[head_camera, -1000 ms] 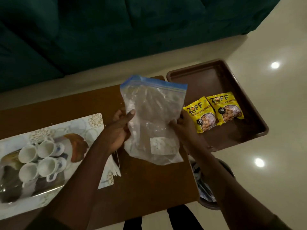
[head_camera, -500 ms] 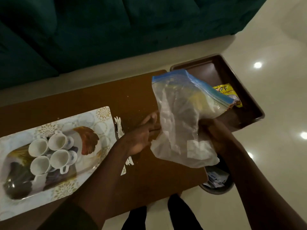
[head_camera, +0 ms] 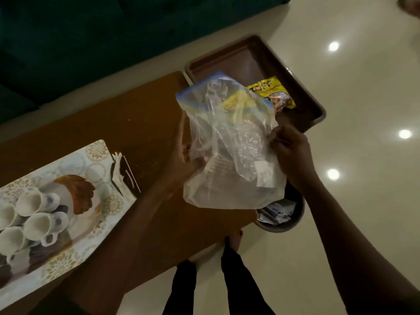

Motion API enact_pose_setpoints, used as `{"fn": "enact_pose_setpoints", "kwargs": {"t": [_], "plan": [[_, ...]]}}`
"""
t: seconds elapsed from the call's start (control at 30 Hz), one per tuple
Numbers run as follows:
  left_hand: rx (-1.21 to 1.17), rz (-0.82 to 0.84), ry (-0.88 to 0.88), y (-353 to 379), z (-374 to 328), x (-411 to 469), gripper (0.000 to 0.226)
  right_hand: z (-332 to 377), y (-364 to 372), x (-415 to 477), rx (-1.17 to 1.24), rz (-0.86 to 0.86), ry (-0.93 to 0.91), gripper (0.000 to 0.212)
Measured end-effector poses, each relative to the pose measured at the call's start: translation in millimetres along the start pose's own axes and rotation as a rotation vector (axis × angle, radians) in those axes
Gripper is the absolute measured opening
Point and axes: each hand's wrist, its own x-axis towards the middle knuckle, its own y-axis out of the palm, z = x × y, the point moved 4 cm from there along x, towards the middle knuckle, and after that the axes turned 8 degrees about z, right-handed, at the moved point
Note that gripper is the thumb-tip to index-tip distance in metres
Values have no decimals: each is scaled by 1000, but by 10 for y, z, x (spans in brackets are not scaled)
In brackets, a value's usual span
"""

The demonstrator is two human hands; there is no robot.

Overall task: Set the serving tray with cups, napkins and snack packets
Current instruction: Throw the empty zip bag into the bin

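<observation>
Both my hands hold a clear zip bag (head_camera: 229, 155) with a blue seal strip above the table's right end. My left hand (head_camera: 184, 158) grips its left side and my right hand (head_camera: 289, 153) pinches its right edge. Behind the bag a brown tray (head_camera: 247, 57) holds yellow snack packets (head_camera: 275, 93), partly covered by the bag. At the left a patterned serving tray (head_camera: 95, 155) carries several white cups (head_camera: 36, 201) lying on their sides. White napkins (head_camera: 118, 164) lie by its right edge.
The brown wooden table (head_camera: 141, 114) fills the middle. A round bin (head_camera: 284, 214) with paper scraps stands on the pale floor under the bag. A dark green sofa (head_camera: 91, 30) runs along the back. My feet (head_camera: 231, 244) show below the table edge.
The bag has tilted and shifted right, over the brown tray, covering one packet. My left hand, off the bag half a second ago, grips its left side again.
</observation>
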Motion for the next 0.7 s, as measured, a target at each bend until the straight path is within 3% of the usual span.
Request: {"fn": "enact_pose_setpoints", "kwargs": {"t": [0.07, 0.1, 0.13, 0.2, 0.27, 0.33, 0.4, 0.47, 0.57, 0.63, 0.7], "plan": [[87, 121, 47, 65, -85, 73, 100, -59, -78, -52, 91, 102, 20, 23], [157, 160, 64, 108, -106, 128, 108, -85, -114, -90, 178, 177, 43, 18], [245, 189, 73, 164, -115, 187, 120, -103, -146, -127, 254, 265, 74, 28], [383, 257, 76, 329, -147, 281, 130, -199, -209, -202, 352, 468, 172, 81], [470, 278, 134, 481, -181, 344, 103, -276, -288, -268, 258, 576, 221, 117], [631, 165, 216, 613, -273, 387, 54, -395, -423, -306, -77, 560, 216, 128], [744, 36, 322, 703, -353, 409, 28, -508, -529, -323, -388, 513, 194, 118], [895, -31, 398, 826, -370, 451, 32, -611, -671, -309, -518, 392, 175, 89], [1001, 115, 489, 1097, -374, 492, 28, -699, -868, -313, -471, 193, 117, 46], [950, 260, 508, 1293, -373, 501, 28, -767, -941, -337, -412, 146, 59, 31], [842, 303, 408, 1465, -363, 542, 33, -856, -1021, -357, -278, 77, 85, 21]]}}
